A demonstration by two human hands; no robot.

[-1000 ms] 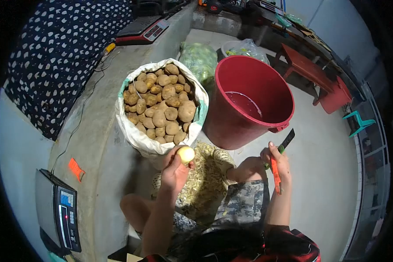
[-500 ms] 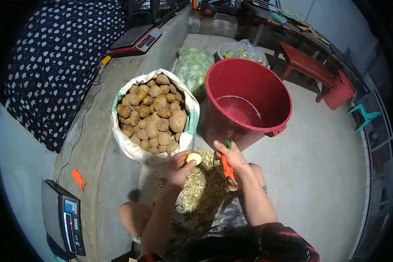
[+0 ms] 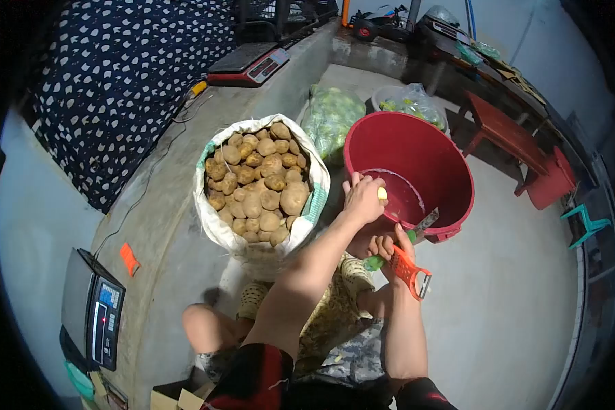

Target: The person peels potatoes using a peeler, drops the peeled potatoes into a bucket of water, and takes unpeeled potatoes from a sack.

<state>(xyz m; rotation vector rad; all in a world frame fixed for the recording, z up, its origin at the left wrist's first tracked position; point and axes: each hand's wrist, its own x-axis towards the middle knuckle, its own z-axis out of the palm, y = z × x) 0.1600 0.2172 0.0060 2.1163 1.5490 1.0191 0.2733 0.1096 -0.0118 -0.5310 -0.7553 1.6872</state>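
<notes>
My left hand (image 3: 363, 199) reaches over the near rim of the red bucket (image 3: 451, 154), fingers closed on a pale peeled potato (image 3: 382, 194). Some liquid with a foamy edge shows at the bottom of the bucket. Just in front of the bucket, my right hand (image 3: 391, 251) grips an orange peeler (image 3: 411, 272) together with a knife (image 3: 427, 220). The knife's green handle pokes out on the left of the fist and its blade points up to the right, near the bucket rim. Left of my hands stands a white sack (image 3: 215, 229) full of unpeeled potatoes (image 3: 260, 184).
Peelings (image 3: 324, 318) lie on the floor between my feet. Behind the bucket are a bag of green produce (image 3: 333, 113) and a red bench (image 3: 502, 133). Scales (image 3: 249, 65) (image 3: 102, 318) and an orange strip (image 3: 129, 260) rest on the ledge at left.
My left hand has carried the peeled potato forward and right, from above the peelings to over the bucket. My right hand has turned, so the knife blade now points up. The view has shifted.
</notes>
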